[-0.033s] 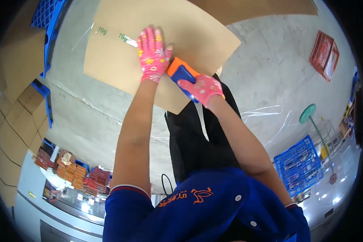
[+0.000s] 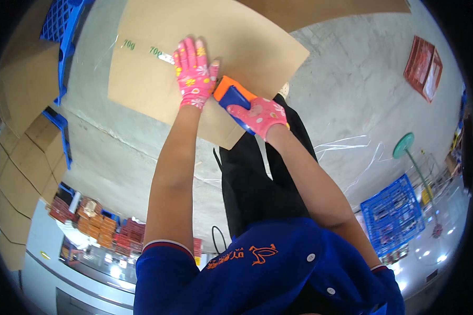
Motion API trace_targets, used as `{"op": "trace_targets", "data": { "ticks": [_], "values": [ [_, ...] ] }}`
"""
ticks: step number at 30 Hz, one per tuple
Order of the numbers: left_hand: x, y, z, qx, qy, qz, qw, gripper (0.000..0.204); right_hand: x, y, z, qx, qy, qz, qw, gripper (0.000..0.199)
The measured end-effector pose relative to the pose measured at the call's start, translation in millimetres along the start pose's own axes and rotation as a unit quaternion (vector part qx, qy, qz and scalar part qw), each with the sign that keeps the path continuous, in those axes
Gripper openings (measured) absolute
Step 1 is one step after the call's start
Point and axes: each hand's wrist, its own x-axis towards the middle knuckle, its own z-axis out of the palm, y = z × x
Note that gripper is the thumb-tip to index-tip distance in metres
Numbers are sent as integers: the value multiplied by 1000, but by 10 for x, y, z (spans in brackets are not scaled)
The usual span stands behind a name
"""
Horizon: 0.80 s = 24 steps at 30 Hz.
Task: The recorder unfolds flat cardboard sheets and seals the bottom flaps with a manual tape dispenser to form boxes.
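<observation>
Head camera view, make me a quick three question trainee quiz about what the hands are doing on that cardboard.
1. True or false: the left hand lies flat on the cardboard sheet.
2. What does the right hand grip? A) a red packet B) an orange and blue tape dispenser C) a blue crate
3. Fill in: both hands wear ____ flowered gloves.

Key: 1 true; 2 B; 3 pink

Flat brown cardboard sheet [image 2: 194, 58] laid on grey concrete floor [image 2: 352, 89]; blue plastic crate [image 2: 397, 215] placed right, stacked cardboard boxes [image 2: 10, 178] left.
</observation>
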Motion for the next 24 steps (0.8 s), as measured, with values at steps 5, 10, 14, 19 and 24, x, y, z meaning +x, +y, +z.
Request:
{"op": "trace_targets", "data": {
  "ticks": [5, 10, 14, 19, 24],
  "values": [
    [-29, -135, -43, 20, -10, 26, 999, 66, -122, 486, 121, 5, 32, -69, 997, 69],
    [-2, -225, -167, 60, -18, 25, 998, 67, -244, 1466, 207, -9, -6, -47, 999, 72],
    [19, -239, -255, 43, -17, 37, 998, 66, -129, 2150, 347, 79, 18, -24, 996, 71],
    [-179, 39, -315, 26, -52, -47, 997, 67, 421, 1726, 545, 20, -26, -5, 999, 66],
    [-727, 971, -277, 1, -112, -42, 993, 89, 563, 1500, 530, 81, -25, -28, 996, 71]
  ]
}}
